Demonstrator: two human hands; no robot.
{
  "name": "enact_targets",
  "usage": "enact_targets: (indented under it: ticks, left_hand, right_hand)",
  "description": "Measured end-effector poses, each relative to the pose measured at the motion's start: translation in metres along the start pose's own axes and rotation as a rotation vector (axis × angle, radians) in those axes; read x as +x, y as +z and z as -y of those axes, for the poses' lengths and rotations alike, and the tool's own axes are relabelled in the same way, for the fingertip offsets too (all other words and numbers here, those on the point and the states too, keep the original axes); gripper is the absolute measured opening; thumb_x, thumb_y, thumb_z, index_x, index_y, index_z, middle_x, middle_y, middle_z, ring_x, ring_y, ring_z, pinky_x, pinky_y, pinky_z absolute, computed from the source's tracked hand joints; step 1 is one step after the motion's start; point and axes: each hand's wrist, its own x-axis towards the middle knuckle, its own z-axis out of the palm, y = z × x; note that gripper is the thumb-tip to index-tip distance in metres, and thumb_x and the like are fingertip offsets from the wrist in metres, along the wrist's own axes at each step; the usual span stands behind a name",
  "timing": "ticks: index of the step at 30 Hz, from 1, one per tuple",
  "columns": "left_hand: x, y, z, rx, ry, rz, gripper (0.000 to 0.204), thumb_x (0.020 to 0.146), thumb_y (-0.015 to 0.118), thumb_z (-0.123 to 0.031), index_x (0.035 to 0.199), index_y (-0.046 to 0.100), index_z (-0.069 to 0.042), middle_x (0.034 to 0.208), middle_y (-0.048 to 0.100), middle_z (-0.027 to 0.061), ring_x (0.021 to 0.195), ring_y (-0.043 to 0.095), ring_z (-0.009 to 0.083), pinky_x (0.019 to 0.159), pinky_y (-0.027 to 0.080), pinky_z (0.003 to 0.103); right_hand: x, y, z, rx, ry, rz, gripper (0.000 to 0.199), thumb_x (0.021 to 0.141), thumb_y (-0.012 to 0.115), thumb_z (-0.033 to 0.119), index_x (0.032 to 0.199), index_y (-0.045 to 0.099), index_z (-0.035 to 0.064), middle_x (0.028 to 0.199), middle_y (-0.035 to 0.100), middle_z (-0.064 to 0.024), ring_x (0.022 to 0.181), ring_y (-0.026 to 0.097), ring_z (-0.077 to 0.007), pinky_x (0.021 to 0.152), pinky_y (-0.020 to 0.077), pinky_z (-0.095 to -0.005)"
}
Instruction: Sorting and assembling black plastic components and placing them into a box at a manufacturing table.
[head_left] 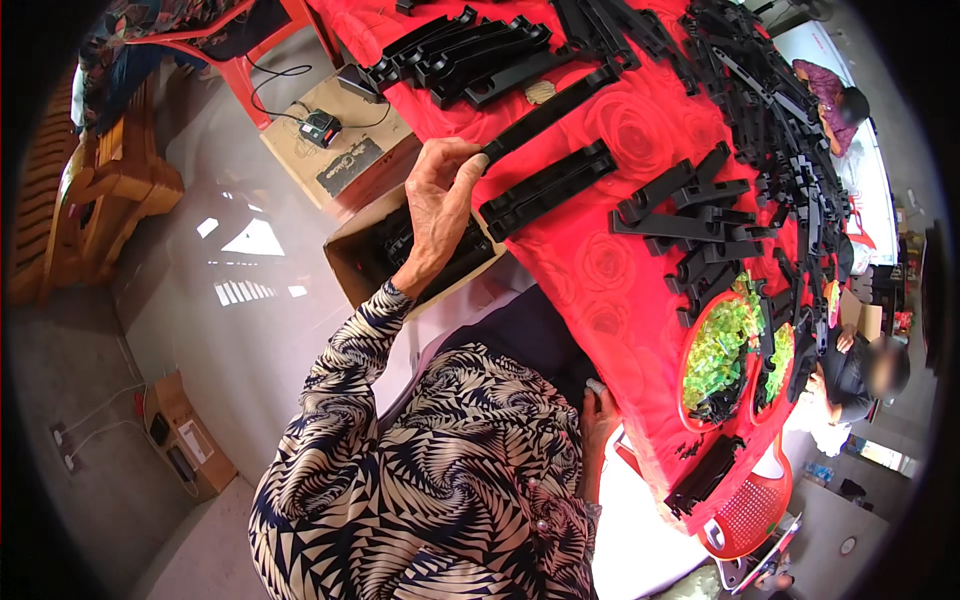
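Observation:
My left hand (438, 212) pinches the near end of a long, narrow black plastic bar (550, 112), which slants away to the upper right over the red tablecloth. Beside it, just to the right, lie black slotted plastic bars (548, 190) side by side at the table's edge. Below my left wrist stands an open cardboard box (352, 268) with black parts inside. My right hand (598, 415) is low by the table's edge, next to my lap. Something greyish shows at its fingertips, and its fingers are too hidden to read.
Many black plastic bars (690, 215) lie piled across the red table (605, 270). Red-rimmed trays (684, 385) hold small green pieces. A red plastic chair (745, 515) stands at the lower right, a device on a carton (320, 128) at left. Other people sit at the far right.

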Motion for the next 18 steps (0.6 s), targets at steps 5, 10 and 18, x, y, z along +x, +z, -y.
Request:
enact_targets:
  ticks: [5,10,18]
  left_hand:
    - [-0.020,0.005,-0.037,-0.078,-0.038,0.161,0.006,0.088,0.068,0.000,0.093,0.066,0.002,0.098,0.060,0.0026,0.083,0.058,0.0085,0.076,0.047,0.022]
    - [-0.062,0.031,-0.050,-0.299,-0.279,0.448,0.006,0.090,0.067,0.002,0.096,0.067,0.002,0.104,0.059,0.0027,0.087,0.059,0.0084,0.079,0.048,0.023]
    - [-0.100,0.051,-0.051,-0.447,-0.517,0.702,0.010,0.092,0.068,0.001,0.101,0.067,0.003,0.104,0.059,0.0047,0.095,0.060,0.0125,0.087,0.049,0.027]
  right_hand:
    - [-0.002,-0.024,0.035,-0.036,0.190,0.174,0.019,0.084,0.071,0.004,0.103,0.071,0.0021,0.087,0.069,-0.0133,0.068,0.063,-0.0223,0.063,0.0506,-0.0325]
    - [0.023,-0.065,0.116,-0.044,-0.149,-0.029,0.019,0.085,0.071,0.000,0.104,0.071,0.0000,0.083,0.068,-0.0121,0.062,0.061,-0.0189,0.057,0.0504,-0.0308]
    - [0.093,-0.125,0.170,0.332,0.156,-0.456,0.034,0.095,0.064,0.018,0.124,0.061,0.0005,0.095,0.069,-0.0090,0.075,0.062,-0.0150,0.067,0.0483,-0.0263]
